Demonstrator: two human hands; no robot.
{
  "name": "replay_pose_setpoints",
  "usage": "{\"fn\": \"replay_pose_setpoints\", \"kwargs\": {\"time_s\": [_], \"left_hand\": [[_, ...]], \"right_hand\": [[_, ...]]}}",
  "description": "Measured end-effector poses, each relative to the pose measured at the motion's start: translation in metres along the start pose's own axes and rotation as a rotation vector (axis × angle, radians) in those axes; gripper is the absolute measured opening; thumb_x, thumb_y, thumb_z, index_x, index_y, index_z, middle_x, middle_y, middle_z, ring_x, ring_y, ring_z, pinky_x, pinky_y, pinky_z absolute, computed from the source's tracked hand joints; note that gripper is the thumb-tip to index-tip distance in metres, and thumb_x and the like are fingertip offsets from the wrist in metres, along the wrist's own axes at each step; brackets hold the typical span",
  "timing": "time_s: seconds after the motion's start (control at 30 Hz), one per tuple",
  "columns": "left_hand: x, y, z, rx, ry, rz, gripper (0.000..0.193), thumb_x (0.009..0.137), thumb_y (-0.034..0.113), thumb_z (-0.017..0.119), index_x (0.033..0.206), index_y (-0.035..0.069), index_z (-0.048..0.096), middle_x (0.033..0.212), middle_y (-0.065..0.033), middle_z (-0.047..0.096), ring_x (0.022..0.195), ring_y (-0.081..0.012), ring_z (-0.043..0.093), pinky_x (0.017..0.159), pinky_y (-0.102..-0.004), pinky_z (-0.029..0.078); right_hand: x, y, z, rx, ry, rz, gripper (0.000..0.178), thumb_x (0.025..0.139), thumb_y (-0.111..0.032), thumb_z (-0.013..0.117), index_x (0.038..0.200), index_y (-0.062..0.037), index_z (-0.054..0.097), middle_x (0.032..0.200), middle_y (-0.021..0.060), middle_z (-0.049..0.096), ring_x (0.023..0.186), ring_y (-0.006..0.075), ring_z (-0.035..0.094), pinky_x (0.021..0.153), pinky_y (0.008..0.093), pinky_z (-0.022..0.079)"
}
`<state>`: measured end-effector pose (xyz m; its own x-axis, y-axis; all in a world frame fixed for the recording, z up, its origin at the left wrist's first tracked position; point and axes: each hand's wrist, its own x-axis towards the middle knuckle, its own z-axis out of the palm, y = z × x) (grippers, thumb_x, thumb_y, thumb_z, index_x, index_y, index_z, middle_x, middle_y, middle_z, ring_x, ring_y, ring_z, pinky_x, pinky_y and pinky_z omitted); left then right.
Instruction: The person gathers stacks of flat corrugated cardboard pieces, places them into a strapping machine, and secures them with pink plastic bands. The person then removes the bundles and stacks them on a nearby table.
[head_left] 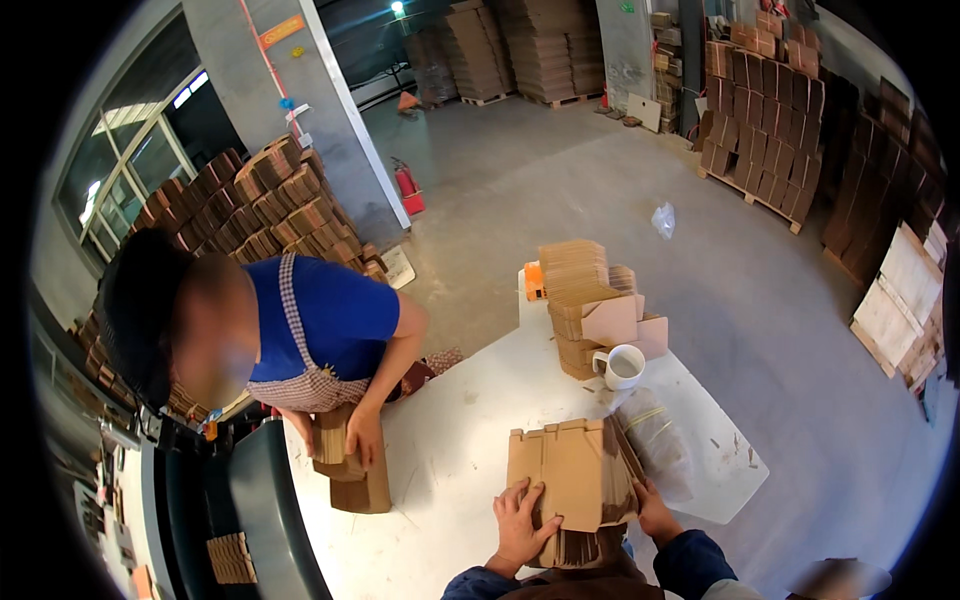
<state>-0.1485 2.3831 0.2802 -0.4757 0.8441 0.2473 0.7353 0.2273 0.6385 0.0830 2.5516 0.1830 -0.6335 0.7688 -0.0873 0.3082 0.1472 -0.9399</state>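
In front of me, at the near edge of the white table, stands a thick bundle of flat folded cardboard cartons. My left hand grips its near left side, with fingers on the top brown face and the thumb at the lower edge. Against the right side of the bundle, my right hand presses where the cartons fan apart; some of its fingers are hidden. A clear plastic bag lies just beyond the bundle on the right.
A white mug stands beside stacked cardboard pieces. At the left, a co-worker in blue handles another cardboard bundle beside a dark conveyor belt. Cardboard piles stand on pallets. A fire extinguisher is by the wall.
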Motion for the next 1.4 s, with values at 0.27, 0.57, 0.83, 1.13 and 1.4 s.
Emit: {"fn": "replay_pose_setpoints", "kwargs": {"time_s": [0.27, 0.57, 0.83, 1.13, 1.4], "left_hand": [[-0.08, -0.136, -0.048, -0.43, -0.017, -0.076, 0.06, 0.085, 0.036, 0.064, 0.132, 0.004, 0.046, 0.133, -0.0225, 0.046, 0.124, -0.0399, 0.043, 0.106, -0.0486, 0.034], [-0.118, -0.21, -0.06, -0.683, -0.275, -0.304, 0.085, 0.086, 0.031, 0.072, 0.15, 0.011, 0.02, 0.14, -0.0166, 0.044, 0.129, -0.0343, 0.047, 0.102, -0.0477, 0.042], [-0.079, -0.178, -0.084, -0.709, -0.402, -0.181, 0.117, 0.066, 0.034, 0.088, 0.152, 0.003, 0.014, 0.156, -0.0195, 0.018, 0.146, -0.0304, 0.015, 0.118, -0.0415, 0.016], [-0.075, -0.162, -0.106, -0.742, -0.516, -0.373, 0.132, 0.058, 0.066, 0.079, 0.153, 0.007, 0.008, 0.155, -0.0199, 0.022, 0.141, -0.0373, 0.027, 0.115, -0.0423, 0.026], [-0.082, -0.185, -0.091, -0.411, -0.455, -0.128, 0.142, 0.051, 0.064, 0.081, 0.152, 0.004, 0.001, 0.155, -0.0254, 0.015, 0.143, -0.0413, 0.018, 0.117, -0.0425, 0.022]], "right_hand": [[-0.022, -0.121, 0.08, 0.002, 0.165, 0.106, 0.031, 0.095, -0.027, 0.058, 0.111, -0.0012, 0.052, 0.095, 0.0185, 0.065, 0.089, 0.0324, 0.064, 0.08, 0.0377, 0.048], [0.012, -0.101, 0.12, -0.13, 0.034, 0.089, 0.033, 0.102, -0.029, 0.044, 0.115, -0.0025, 0.058, 0.098, 0.0195, 0.065, 0.096, 0.0384, 0.061, 0.085, 0.0399, 0.047], [0.036, -0.045, 0.087, -0.258, -0.285, -0.001, 0.051, 0.099, -0.025, 0.041, 0.141, 0.0026, 0.038, 0.141, 0.0224, 0.045, 0.132, 0.0353, 0.04, 0.112, 0.0386, 0.03], [0.029, -0.097, 0.103, -0.057, -0.242, 0.099, 0.057, 0.104, -0.044, 0.031, 0.138, -0.0012, 0.046, 0.128, 0.0172, 0.057, 0.117, 0.0268, 0.054, 0.099, 0.0326, 0.04], [0.049, -0.089, 0.102, 0.041, -0.304, 0.09, 0.057, 0.104, -0.044, 0.03, 0.142, -0.0022, 0.04, 0.131, 0.0193, 0.055, 0.122, 0.0274, 0.052, 0.102, 0.033, 0.038]]}}
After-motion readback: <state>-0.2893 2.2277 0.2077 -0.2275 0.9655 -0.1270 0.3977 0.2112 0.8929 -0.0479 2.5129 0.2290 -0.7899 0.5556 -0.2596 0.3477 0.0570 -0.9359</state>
